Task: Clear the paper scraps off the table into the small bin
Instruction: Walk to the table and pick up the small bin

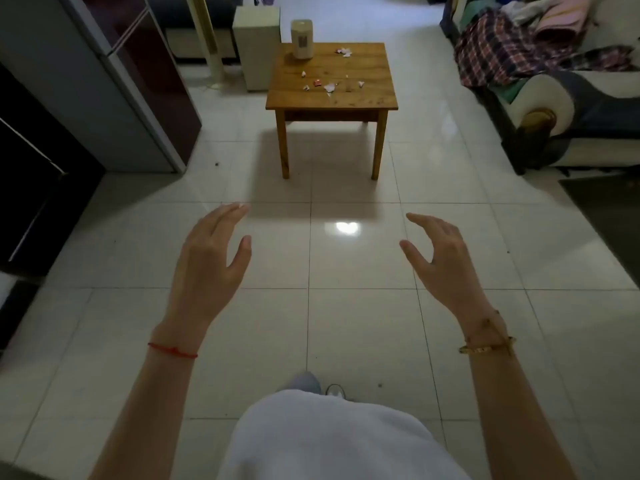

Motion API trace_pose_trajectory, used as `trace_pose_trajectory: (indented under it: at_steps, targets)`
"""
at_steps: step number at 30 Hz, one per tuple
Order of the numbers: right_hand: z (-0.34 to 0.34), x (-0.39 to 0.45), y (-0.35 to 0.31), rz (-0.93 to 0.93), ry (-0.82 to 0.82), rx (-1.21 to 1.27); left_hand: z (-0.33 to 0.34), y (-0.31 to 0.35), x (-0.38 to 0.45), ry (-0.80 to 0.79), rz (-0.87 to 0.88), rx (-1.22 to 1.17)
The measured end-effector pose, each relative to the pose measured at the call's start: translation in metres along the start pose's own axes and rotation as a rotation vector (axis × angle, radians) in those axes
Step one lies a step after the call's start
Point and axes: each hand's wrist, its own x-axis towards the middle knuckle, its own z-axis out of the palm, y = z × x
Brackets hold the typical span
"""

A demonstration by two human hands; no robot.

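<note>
Both the left hand (pixel 207 258) and right hand (pixel 440 258) hover over the tiled floor (pixel 346 323) with each grip apart and empty, well short of the tabletop (pixel 367 95), where paper scraps (pixel 329 85) lie scattered near the small bin (pixel 302 39) at its far-left corner.
</note>
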Motion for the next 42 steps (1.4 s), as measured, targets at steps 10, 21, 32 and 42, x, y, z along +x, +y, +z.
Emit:
trace_pose_trajectory:
  at_steps: [10,21,32,42]
  targets:
    - [0.024,0.054,0.02,0.043,-0.084,-0.016,0.032,-0.024,0.038,-0.018,-0.078,0.015]
    - [0.08,0.256,0.012,0.028,-0.076,0.007,0.066,-0.109,0.217,-0.002,-0.098,0.006]
    - [0.119,0.443,-0.003,0.04,-0.028,-0.001,0.09,-0.185,0.413,-0.077,-0.061,-0.023]
    - [0.155,0.593,0.055,0.071,-0.049,0.003,0.16,-0.227,0.557,-0.119,-0.077,-0.039]
